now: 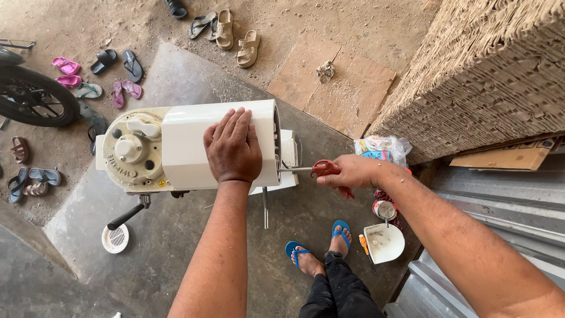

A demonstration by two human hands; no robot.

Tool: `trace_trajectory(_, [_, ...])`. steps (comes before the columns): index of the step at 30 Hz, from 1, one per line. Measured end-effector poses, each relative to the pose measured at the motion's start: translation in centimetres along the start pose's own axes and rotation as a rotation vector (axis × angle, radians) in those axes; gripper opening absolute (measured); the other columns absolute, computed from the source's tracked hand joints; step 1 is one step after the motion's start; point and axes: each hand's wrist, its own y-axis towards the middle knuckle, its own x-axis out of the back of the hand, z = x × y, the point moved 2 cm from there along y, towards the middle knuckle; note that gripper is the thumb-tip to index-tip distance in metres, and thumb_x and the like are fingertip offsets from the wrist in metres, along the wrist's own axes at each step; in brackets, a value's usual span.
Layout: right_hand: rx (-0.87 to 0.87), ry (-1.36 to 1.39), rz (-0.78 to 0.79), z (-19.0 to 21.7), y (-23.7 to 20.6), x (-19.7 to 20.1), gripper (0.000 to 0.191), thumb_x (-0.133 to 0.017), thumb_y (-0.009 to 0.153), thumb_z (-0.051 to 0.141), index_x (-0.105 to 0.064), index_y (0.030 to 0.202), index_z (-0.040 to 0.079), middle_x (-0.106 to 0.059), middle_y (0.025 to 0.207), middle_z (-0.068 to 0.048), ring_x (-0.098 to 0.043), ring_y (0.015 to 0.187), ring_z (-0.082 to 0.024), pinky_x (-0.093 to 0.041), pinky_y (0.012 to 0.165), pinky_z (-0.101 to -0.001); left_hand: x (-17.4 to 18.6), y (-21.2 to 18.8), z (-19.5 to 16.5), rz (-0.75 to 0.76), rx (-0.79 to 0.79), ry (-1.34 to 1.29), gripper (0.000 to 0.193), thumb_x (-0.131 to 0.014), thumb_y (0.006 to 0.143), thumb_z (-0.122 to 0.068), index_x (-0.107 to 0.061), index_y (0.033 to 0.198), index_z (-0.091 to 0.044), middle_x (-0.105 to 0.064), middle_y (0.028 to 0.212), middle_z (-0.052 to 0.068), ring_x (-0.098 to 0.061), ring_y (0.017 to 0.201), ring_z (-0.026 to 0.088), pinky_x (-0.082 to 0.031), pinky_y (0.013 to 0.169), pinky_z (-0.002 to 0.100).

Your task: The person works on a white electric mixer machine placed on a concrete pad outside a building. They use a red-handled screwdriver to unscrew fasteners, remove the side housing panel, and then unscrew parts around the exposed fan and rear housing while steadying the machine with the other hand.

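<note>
Left hand (pixel 232 147) lies flat, fingers spread, on the white machine housing (pixel 194 150) at frame centre; right hand (pixel 350 172) at 3 o'clock grips a red-handled screwdriver (pixel 323 168), tip at the housing's end; step looks like working a fastener; next needs steady bracing, straight tip.

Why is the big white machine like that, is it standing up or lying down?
Lying on its side: the white machine stretches flat across the floor, the left hand resting flat on its casing, while the right hand holds a red-handled tool at its end.

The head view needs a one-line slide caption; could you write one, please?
Left hand lies flat on a cream-white machine housing while the right hand holds a red-handled tool at its end.
</note>
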Motion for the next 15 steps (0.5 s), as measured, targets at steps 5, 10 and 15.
trace_trajectory(5, [0.264,-0.287,-0.165,-0.3,0.8,0.0,0.049,-0.068,0.093,0.056,-0.076,0.113,0.012,-0.074,0.074,-0.003,-0.069,0.067,-0.015,-0.054,0.061,-0.0360,0.1,0.0,0.0,-0.009,0.010,-0.007,0.027,-0.055,0.105,-0.023,-0.071,0.126,-0.017,-0.070,0.135,0.000,-0.057,0.136,0.017,-0.031,0.117,0.041])
trace_trajectory(10, [-0.154,-0.279,-0.045,-0.1,0.3,-0.4,0.043,-0.060,0.093,0.055,-0.071,0.122,0.025,-0.074,0.073,-0.012,-0.074,0.070,-0.025,-0.058,0.072,-0.0426,0.2,0.1,-0.1,-0.007,0.010,-0.005,0.027,-0.055,0.104,-0.022,-0.071,0.126,-0.017,-0.070,0.135,0.000,-0.057,0.136,0.017,-0.032,0.116,0.041])
trace_trajectory(15, [0.025,-0.428,-0.207,1.4,0.3,-0.9,0.049,-0.063,0.087,0.059,-0.073,0.122,0.025,-0.076,0.099,-0.013,-0.071,0.098,-0.035,-0.055,0.085,-0.0458,0.3,0.1,-0.1,-0.012,0.007,-0.004,0.027,-0.056,0.104,-0.022,-0.071,0.126,-0.017,-0.070,0.135,0.000,-0.057,0.136,0.017,-0.032,0.116,0.041])
